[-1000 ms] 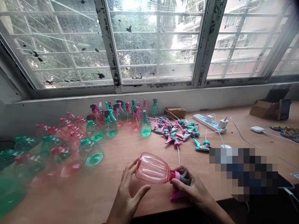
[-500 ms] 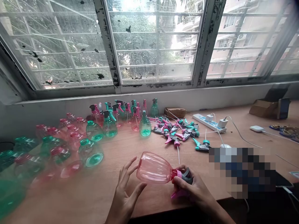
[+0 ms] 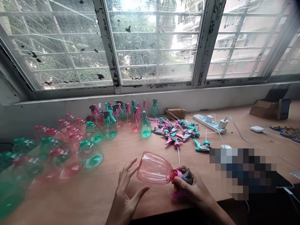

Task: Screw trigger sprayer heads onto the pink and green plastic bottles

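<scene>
A clear pink spray bottle (image 3: 153,170) lies on its side above the wooden table (image 3: 98,193), its base pointing left. My right hand (image 3: 193,190) grips its pink and grey trigger head (image 3: 184,176) at the neck. My left hand (image 3: 126,195) is beside the bottle's base with fingers spread, its fingertips close to the plastic; I cannot tell whether they touch it.
Open pink and green bottles (image 3: 90,153) crowd the left. Finished spray bottles (image 3: 145,125) stand near the wall. Loose trigger heads (image 3: 178,132) lie in a pile at centre. A power strip (image 3: 209,122), cables and a cardboard box (image 3: 264,107) sit at right.
My left hand has let go of the bottle's base and opened its fingers. The bottle has tipped slightly, staying in my right hand.
</scene>
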Demonstrator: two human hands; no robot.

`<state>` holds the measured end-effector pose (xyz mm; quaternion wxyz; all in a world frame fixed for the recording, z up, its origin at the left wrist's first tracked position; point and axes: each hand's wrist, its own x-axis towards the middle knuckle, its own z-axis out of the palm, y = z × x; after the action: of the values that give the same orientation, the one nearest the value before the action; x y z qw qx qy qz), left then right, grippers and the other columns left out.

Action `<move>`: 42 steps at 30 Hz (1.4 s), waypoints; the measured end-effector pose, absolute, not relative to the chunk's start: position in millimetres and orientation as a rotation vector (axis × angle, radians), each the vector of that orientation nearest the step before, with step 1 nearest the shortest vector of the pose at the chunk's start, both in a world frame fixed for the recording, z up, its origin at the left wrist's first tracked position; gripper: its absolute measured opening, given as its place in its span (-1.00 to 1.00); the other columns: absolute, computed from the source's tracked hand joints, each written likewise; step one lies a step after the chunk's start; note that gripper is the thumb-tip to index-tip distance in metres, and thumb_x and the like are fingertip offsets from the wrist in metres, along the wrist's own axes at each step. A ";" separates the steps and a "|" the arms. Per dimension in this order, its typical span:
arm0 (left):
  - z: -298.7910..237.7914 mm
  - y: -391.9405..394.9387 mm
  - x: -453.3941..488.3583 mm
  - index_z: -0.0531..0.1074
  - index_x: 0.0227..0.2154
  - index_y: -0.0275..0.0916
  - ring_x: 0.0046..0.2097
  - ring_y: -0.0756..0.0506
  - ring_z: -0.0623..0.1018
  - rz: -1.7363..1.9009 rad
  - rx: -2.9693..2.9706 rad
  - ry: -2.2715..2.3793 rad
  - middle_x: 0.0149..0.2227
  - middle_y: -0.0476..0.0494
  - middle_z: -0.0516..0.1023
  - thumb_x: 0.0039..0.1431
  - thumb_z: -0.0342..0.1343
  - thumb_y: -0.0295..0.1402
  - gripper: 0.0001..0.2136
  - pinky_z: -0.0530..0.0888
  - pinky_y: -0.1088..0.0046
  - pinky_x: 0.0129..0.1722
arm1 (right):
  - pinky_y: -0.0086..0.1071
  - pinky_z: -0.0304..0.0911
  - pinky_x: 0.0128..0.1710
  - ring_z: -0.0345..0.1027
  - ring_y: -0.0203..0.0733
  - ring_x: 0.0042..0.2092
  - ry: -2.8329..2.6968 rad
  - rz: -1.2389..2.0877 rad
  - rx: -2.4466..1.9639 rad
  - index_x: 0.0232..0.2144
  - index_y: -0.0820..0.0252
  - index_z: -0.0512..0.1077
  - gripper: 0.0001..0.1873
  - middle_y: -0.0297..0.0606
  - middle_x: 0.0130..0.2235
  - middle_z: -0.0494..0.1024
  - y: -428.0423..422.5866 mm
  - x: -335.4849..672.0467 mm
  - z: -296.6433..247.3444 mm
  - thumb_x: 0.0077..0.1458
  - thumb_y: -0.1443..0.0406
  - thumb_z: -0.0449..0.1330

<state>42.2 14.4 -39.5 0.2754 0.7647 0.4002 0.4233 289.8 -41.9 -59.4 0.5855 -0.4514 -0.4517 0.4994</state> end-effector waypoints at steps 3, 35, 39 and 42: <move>-37.6 13.7 42.3 0.32 0.16 0.01 0.36 -0.33 0.17 1.105 2.012 1.066 0.33 -0.19 0.22 0.21 0.21 -0.17 -0.54 0.10 -0.11 0.33 | -0.39 0.34 -0.42 0.43 -0.20 -0.42 -1.116 1.067 -1.098 -0.27 0.16 0.46 -0.63 -0.34 -0.40 0.56 -43.9 289.1 -59.6 0.00 0.06 0.41; -33.8 10.9 45.8 0.42 0.12 0.05 0.34 -0.32 0.26 1.209 1.918 1.049 0.30 -0.11 0.31 0.19 0.22 -0.13 -0.58 0.16 -0.02 0.33 | -0.40 0.33 -0.46 0.44 -0.22 -0.47 -1.086 1.074 -1.081 -0.27 0.18 0.45 -0.60 -0.34 -0.42 0.56 -41.3 289.2 -61.8 -0.03 0.06 0.43; -34.5 13.6 44.5 0.45 0.07 0.00 0.34 -0.28 0.25 1.172 1.844 1.073 0.29 -0.12 0.30 0.30 0.10 -0.15 -0.68 0.16 0.00 0.33 | -0.39 0.36 -0.48 0.46 -0.20 -0.48 -1.104 1.090 -1.102 -0.27 0.19 0.45 -0.60 -0.35 -0.47 0.57 -42.9 289.2 -60.2 -0.01 0.05 0.41; -37.3 15.5 43.7 0.43 0.09 0.03 0.35 -0.25 0.24 1.143 1.903 1.049 0.30 -0.09 0.29 0.30 0.10 -0.19 -0.69 0.16 0.06 0.34 | -0.38 0.39 -0.50 0.45 -0.19 -0.52 -1.062 1.156 -1.076 -0.26 0.19 0.42 -0.59 -0.37 -0.54 0.56 -42.6 290.9 -58.9 0.03 0.02 0.38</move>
<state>43.7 15.5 -37.3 0.3363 0.7300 0.4022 0.4385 290.9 -42.6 -58.9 0.5802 -0.4605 -0.4545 0.4947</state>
